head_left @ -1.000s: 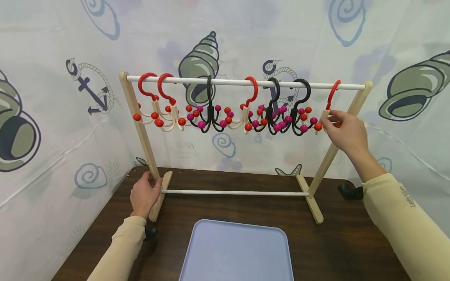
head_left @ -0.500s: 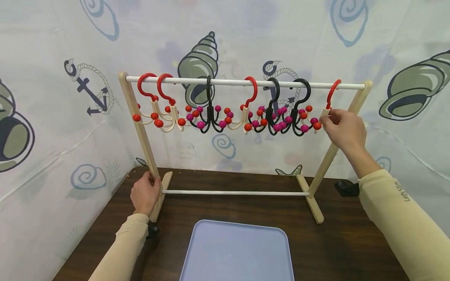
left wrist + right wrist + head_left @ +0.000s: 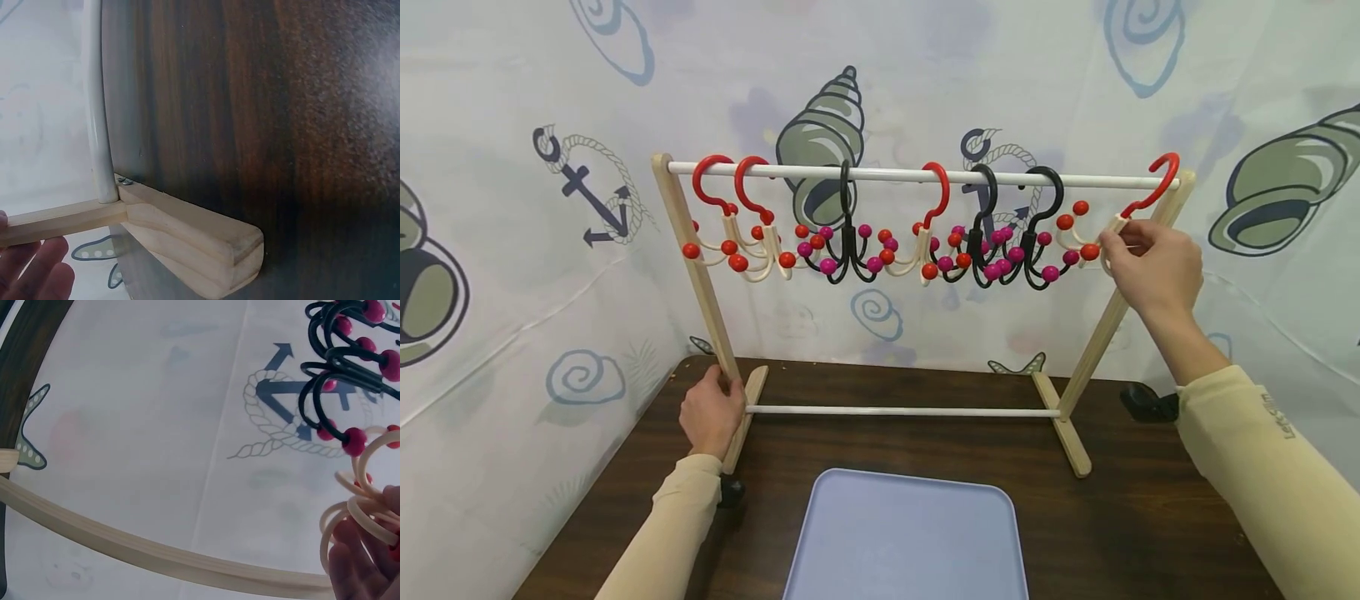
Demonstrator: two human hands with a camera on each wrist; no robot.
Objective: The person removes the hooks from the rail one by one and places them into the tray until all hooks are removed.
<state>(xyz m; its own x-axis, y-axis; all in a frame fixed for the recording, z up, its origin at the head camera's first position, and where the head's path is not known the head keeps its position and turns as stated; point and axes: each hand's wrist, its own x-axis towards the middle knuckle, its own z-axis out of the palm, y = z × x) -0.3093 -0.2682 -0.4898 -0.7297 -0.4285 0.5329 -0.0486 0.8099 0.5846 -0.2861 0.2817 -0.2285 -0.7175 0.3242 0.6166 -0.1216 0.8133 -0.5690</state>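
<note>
In the head view my right hand point(image 3: 1157, 271) pinches the stem of a cream multi-prong hook hanger with red balls. Its red hook point(image 3: 1172, 167) tilts to the right at the right end of the white top rod point(image 3: 887, 175); whether it still rests on the rod I cannot tell. Cream prongs point(image 3: 369, 512) show beside the fingers in the right wrist view. My left hand point(image 3: 711, 412) grips the rack's left wooden upright point(image 3: 62, 222) low down, thumb and fingers on opposite sides. Along the rod hang red-hooked cream hangers point(image 3: 767, 250) and black hangers point(image 3: 850, 250) with magenta balls.
A pale blue tray point(image 3: 906, 533) lies on the dark wood table point(image 3: 1120, 517) before the rack. The lower white rod point(image 3: 902, 411) joins the wooden feet point(image 3: 1071, 446). A patterned curtain point(image 3: 925, 75) hangs behind. Black hangers point(image 3: 350, 369) are close left of my right hand.
My right hand has moved right and slightly up with the cream hanger, whose red hook now leans further right. The left hand stays on the upright.
</note>
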